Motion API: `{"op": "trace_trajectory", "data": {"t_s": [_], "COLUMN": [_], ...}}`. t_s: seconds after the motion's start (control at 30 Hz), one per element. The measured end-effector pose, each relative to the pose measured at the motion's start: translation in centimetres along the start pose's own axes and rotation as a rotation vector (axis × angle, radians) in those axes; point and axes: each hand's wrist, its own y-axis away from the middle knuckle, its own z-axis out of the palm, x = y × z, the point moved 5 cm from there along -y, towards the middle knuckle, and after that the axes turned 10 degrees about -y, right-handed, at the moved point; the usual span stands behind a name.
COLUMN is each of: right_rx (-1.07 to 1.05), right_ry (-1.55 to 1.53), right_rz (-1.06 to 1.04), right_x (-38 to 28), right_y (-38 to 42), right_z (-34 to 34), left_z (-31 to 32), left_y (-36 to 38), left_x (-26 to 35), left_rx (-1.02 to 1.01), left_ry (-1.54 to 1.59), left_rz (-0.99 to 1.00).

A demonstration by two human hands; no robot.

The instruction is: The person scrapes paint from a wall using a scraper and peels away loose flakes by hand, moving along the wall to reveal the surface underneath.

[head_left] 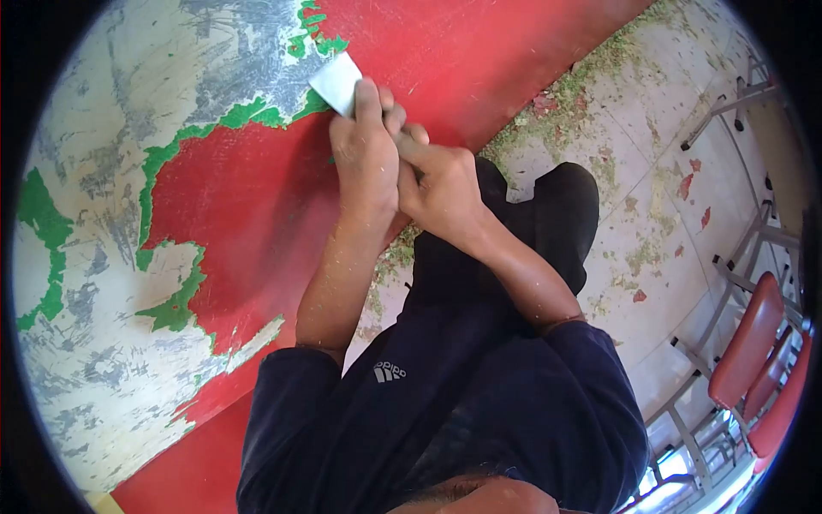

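A scraper with a flat, pale blade (pixel 336 83) lies against the edge where red paint meets the scraped grey-white surface. My left hand (pixel 364 150) is closed around it near the blade, a finger stretched along the blade's base. Just behind and to the right, my right hand (pixel 443 184) is closed too, pressed against the left hand. The handle is hidden by my fingers, so how much of it the right hand covers is hard to see. Around the blade, a ragged green paint layer (pixel 248 113) borders the red paint (pixel 248 188) on the tabletop.
Bare, scratched grey-white surface (pixel 103 283) spreads over the left. Beyond the table's right edge, the tiled floor (pixel 634 248) is strewn with green and red paint flakes (pixel 556 120). Red-seated chairs (pixel 747 341) with metal legs stand at the far right. My dark-trousered legs are beside the table.
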Motion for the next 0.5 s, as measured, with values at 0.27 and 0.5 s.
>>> {"op": "trace_trajectory", "data": {"t_s": [0.27, 0.5], "right_rx": [-0.049, -0.106], "right_ry": [0.039, 0.097], "right_rz": [-0.073, -0.079], "right_x": [0.9, -1.1], "right_y": [1.5, 0.0], "right_z": [0.2, -0.1], "left_z": [-0.4, -0.3], "left_y": [0.7, 1.7], "left_x": [-0.4, 1.2], "left_rx": [0.017, 0.053], "left_ry": [0.044, 0.091], "left_rz": [-0.046, -0.080]}}
